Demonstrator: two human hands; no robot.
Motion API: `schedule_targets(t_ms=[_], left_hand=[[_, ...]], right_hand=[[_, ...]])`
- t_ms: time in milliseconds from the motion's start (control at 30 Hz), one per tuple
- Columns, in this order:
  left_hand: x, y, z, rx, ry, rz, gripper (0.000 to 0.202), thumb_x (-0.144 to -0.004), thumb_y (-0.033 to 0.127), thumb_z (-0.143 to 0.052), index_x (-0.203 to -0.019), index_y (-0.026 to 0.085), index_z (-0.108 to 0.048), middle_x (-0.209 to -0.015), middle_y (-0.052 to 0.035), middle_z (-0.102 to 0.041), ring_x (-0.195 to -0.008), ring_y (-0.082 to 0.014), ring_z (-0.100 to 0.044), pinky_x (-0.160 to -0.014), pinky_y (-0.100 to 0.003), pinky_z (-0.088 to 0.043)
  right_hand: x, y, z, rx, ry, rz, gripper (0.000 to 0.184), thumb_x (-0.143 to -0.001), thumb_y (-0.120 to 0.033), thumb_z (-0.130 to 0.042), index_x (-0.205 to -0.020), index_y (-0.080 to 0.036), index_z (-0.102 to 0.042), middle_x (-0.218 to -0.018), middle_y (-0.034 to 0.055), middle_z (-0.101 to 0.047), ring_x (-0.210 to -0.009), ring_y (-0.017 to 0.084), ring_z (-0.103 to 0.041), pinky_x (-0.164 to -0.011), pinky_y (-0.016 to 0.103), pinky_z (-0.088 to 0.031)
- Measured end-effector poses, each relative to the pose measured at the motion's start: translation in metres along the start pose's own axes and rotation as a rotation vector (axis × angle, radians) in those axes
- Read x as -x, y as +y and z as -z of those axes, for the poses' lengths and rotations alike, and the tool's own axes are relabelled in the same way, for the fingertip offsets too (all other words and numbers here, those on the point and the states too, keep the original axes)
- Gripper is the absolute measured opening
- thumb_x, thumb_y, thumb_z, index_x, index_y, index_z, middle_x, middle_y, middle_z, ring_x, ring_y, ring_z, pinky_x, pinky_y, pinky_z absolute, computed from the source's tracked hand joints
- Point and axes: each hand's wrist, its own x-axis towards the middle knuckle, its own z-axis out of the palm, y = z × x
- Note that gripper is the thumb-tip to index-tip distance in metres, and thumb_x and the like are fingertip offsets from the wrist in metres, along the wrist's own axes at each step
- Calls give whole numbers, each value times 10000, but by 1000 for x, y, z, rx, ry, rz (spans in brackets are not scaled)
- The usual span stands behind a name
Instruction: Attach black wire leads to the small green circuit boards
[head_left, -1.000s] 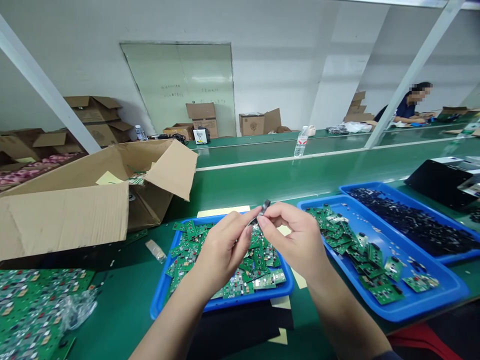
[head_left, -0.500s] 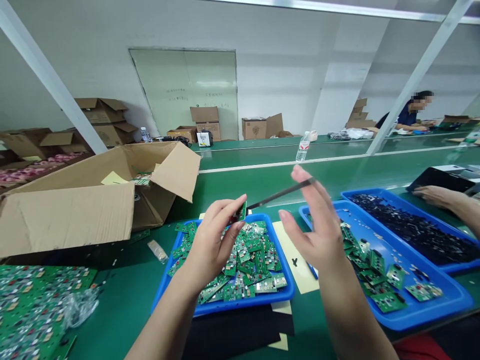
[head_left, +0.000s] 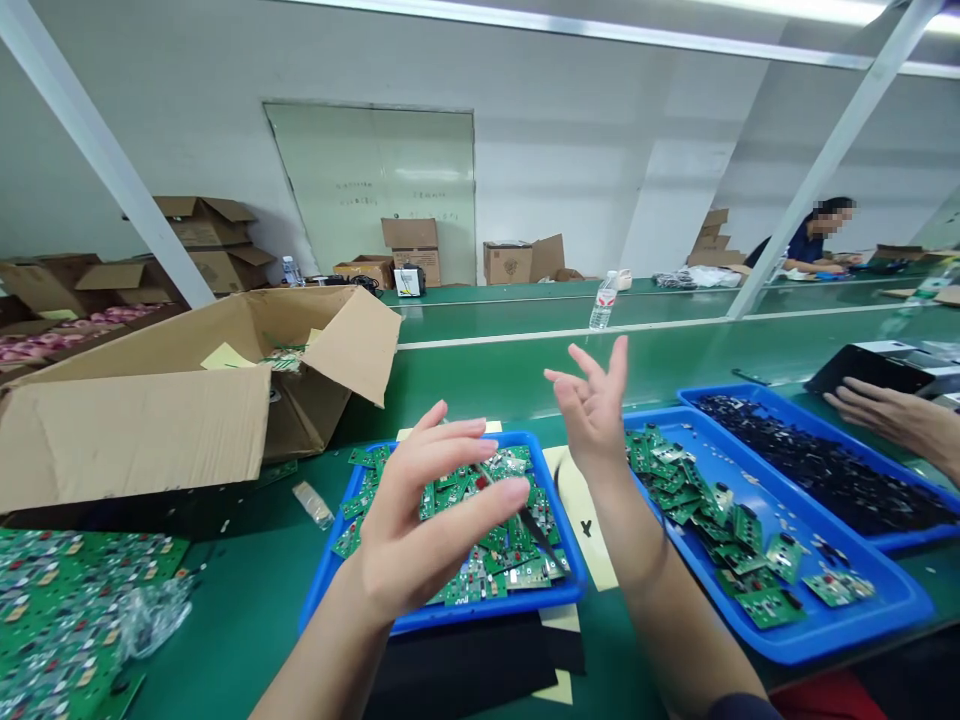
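My left hand [head_left: 424,510] is over a blue tray [head_left: 322,575] heaped with small green circuit boards [head_left: 465,575]. Its fingers are spread and the thumb stands apart from them. A thin dark strip [head_left: 538,535] slants across the boards just beyond my left thumb; whether it touches the hand I cannot tell. My right hand [head_left: 596,410] is raised between this tray and a second blue tray [head_left: 787,505], palm turned upward and fingers spread, holding nothing. Green circuit boards [head_left: 697,500] lie along the left side of the second tray.
A third blue tray [head_left: 686,395] holds many small black parts. A co-worker's hand [head_left: 885,405] is beside it at a dark panel [head_left: 855,372]. An open cardboard box [head_left: 142,425] stands left, with circuit board panels [head_left: 67,600] below. A water bottle [head_left: 602,302] stands behind.
My left hand has opened and no longer pinches a circuit board. The dark strip has left my right fingers and is over the tray. My right hand has moved left and turned palm up.
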Motion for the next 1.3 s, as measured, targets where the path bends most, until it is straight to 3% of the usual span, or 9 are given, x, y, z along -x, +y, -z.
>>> schedule_targets(t_ms=[67, 167, 267, 367, 633, 800, 967, 1133, 1300], left_hand=[[-1, 5, 2, 18, 31, -1, 270, -830, 106, -599, -1047, 266, -616, -1037, -21, -577, -1050, -179, -592, -1022, -462, -455], [-1, 4, 2, 5, 5, -1, 255, -833, 107, -600, -1043, 251, -617, -1041, -27, -577, -1050, -179, -593, -1025, -468, -448], [0, -1, 0, -60, -30, -13, 249, -825, 76, -595, -1032, 211, -625, -1043, -57, -573, -1055, -210, -595, -1010, -519, -440], [1, -7, 0, -125, -16, -30, 274, -810, 60, -604, -1036, 212, -632, -1041, -62, -581, -1058, -220, -597, -999, -529, -441], [4, -19, 0, -157, 0, -15, 406, -787, 88, -646, -1165, 230, -601, -1016, -63, -634, -972, -201, -635, -956, -436, -495], [4, -17, -3, -80, -10, 104, 462, -781, 150, -681, -1222, 241, -575, -967, -54, -669, -822, -149, -657, -724, -242, -568], [1, -18, -2, 81, -113, 167, 391, -785, 222, -684, -1169, 229, -614, -869, -38, -685, -723, -119, -647, -639, -205, -546], [1, -22, -3, 234, -167, 234, 367, -782, 268, -679, -1142, 217, -636, -783, -30, -662, -679, -111, -624, -607, -200, -526], [0, -17, -8, 357, -210, 409, 284, -814, 264, -649, -1090, 202, -670, -751, -37, -669, -669, -122, -614, -617, -215, -522]], right_hand=[[-5, -1, 6, -37, -10, -84, 679, -844, -436, -540, -1424, -245, -245, -1247, 141, -567, -961, 195, -643, -796, 337, -529], [0, -16, 11, -141, -292, -204, 323, -831, -440, -568, -1037, -200, -630, -887, 66, -694, -773, 163, -659, -715, 305, -533], [18, -39, 9, -231, -618, -186, 337, -841, -495, -545, -789, -189, -673, -728, 41, -684, -704, 153, -646, -673, 287, -522], [37, -57, 5, -302, -772, -206, 351, -849, -493, -542, -728, -179, -641, -693, 35, -675, -665, 143, -630, -642, 274, -503], [46, -67, -2, -412, -732, -336, 216, -844, -360, -582, -737, -175, -614, -609, -11, -626, -543, 100, -590, -549, 230, -478], [44, -62, -8, -610, -779, -475, 258, -816, -363, -601, -647, -169, -578, -483, -44, -545, -396, 75, -502, -447, 210, -418], [38, -54, -8, -690, -861, -619, 238, -786, -301, -597, -592, -169, -556, -403, -66, -488, -326, 59, -422, -384, 192, -348], [35, -52, -7, -588, -847, -573, 234, -788, -285, -587, -589, -168, -545, -417, -63, -505, -346, 57, -437, -391, 187, -352], [32, -58, -4, -391, -676, -421, 196, -822, -287, -596, -671, -169, -555, -580, -28, -601, -549, 78, -565, -584, 215, -460]])
